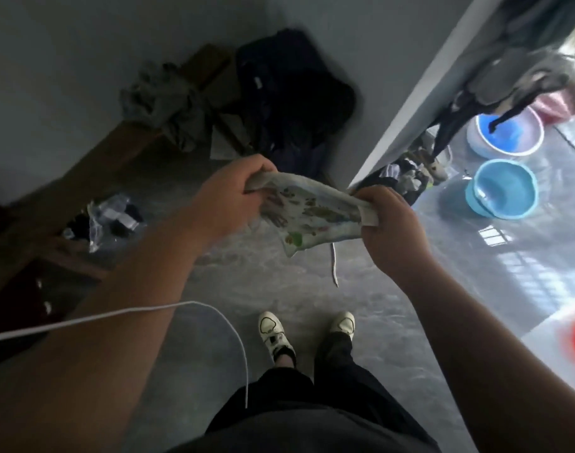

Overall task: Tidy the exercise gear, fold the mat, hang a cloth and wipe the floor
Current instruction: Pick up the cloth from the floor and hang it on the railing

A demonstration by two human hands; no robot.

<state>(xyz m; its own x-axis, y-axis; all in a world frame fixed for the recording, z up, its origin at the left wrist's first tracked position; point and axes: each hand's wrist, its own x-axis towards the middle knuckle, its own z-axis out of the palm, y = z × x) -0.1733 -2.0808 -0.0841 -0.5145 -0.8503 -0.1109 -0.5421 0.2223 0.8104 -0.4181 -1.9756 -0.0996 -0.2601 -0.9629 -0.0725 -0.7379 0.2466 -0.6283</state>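
Where fingers (256, 178) pinch – cloth (312, 210) stretched between both hands

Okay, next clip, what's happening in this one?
A person stands on a grey floor, holding a small printed cloth stretched between both hands: left hand on one end, right hand on the other. It is in the air, not yet hung or touching the floor. Two blue basins sit to the right, and dark clothes are piled ahead.
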